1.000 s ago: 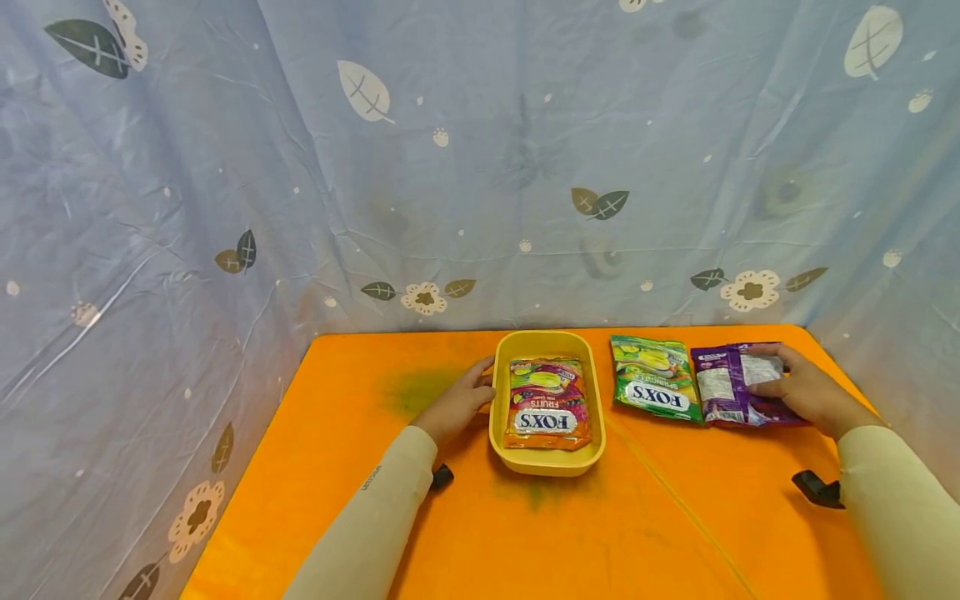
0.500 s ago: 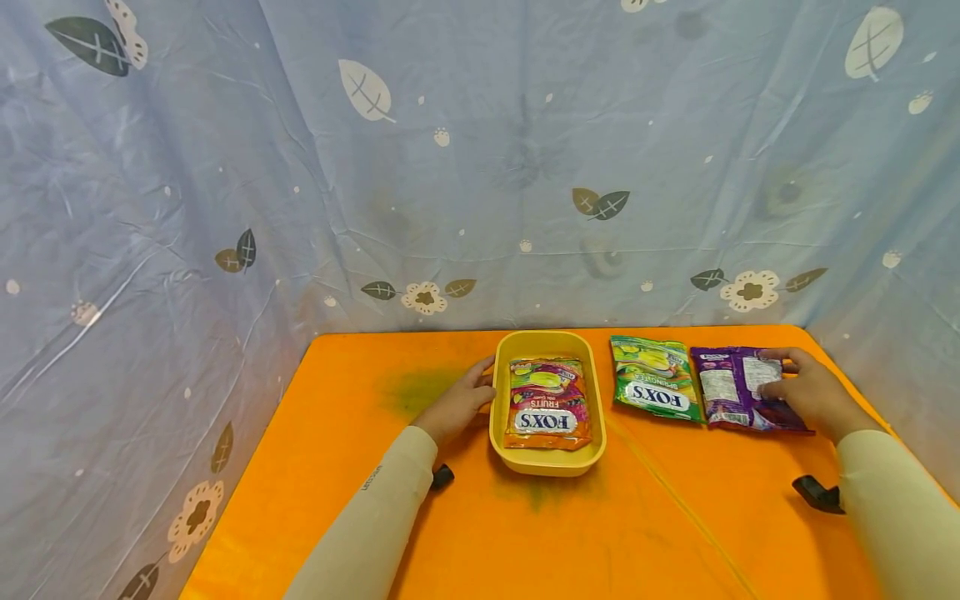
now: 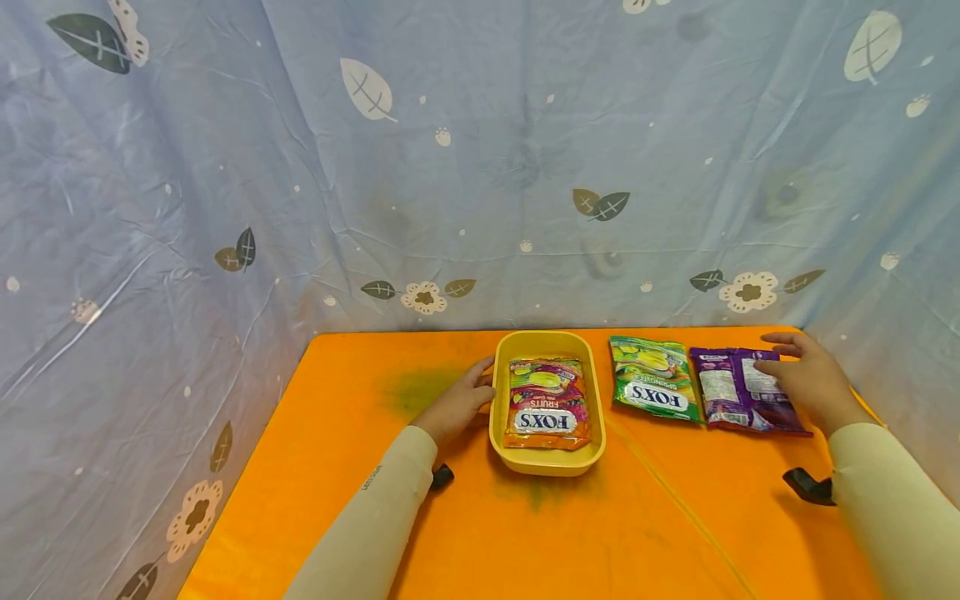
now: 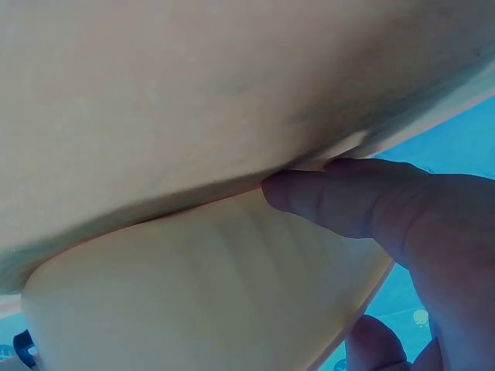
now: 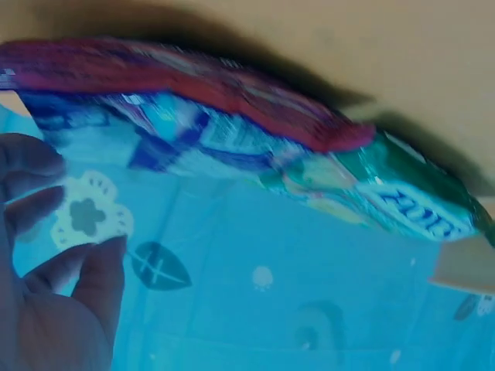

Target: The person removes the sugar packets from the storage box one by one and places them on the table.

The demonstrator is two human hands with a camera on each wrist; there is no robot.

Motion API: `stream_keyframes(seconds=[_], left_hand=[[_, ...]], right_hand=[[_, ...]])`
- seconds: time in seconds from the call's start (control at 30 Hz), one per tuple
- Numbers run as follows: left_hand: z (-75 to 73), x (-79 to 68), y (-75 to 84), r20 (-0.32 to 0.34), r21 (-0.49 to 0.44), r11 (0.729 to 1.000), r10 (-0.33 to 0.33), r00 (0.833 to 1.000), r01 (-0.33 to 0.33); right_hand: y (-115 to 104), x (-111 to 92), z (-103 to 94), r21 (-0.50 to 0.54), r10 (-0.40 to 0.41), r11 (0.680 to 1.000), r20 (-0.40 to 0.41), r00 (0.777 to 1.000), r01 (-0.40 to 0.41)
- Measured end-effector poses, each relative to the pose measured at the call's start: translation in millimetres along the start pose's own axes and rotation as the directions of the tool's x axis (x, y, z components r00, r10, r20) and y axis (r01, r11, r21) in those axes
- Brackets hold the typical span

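A yellow plastic tub (image 3: 547, 462) stands on the orange table with a red and orange Fox's Fruits candy bag (image 3: 547, 408) lying in it. My left hand (image 3: 457, 404) rests its fingertips against the tub's outer left wall; in the left wrist view a finger (image 4: 325, 202) touches that wall. To the tub's right lie a green Fox's Spring Tea candy bag (image 3: 654, 375) and, beside it, a purple candy bag (image 3: 738, 392) with its printed back up. My right hand (image 3: 813, 379) hovers over the purple bag's right side, fingers loosely bent and apart from it in the right wrist view.
The orange table (image 3: 540, 533) ends at a blue patterned curtain (image 3: 495, 208) behind and at both sides. Dark wrist-worn pieces show beside each forearm.
My right hand has let go of the purple candy bag and lifted slightly off it. The bag lies flatter and a little shifted. The left hand and tub stay put.
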State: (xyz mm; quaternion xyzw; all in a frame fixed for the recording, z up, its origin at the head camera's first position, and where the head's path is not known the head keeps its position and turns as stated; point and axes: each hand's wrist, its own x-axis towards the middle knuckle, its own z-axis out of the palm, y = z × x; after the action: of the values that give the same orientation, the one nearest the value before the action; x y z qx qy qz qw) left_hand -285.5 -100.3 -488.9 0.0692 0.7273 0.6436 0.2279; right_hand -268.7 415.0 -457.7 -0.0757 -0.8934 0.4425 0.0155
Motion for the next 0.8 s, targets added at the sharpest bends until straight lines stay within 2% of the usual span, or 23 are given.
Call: stream_keyframes(seconds=[0.13, 0.47, 0.8], left_hand=[[-0.5, 0.4, -0.6, -0.005, 0.005, 1.000, -0.004, 1.000, 0.004], [-1.3, 1.9, -3.2, -0.004, 0.007, 1.000, 0.002, 1.000, -0.002], [-0.1, -1.0, -0.1, -0.003, 0.004, 1.000, -0.002, 1.000, 0.003]], right_hand=[[-9, 0, 6.7, 0.126, -0.054, 0.991, 0.035, 0.998, 0.049], [-46, -2, 29.9, 0.245, -0.112, 0.967, 0.148, 0.983, 0.073], [-82, -5, 63.6, 0.398, -0.154, 0.917, 0.250, 0.956, 0.043]])
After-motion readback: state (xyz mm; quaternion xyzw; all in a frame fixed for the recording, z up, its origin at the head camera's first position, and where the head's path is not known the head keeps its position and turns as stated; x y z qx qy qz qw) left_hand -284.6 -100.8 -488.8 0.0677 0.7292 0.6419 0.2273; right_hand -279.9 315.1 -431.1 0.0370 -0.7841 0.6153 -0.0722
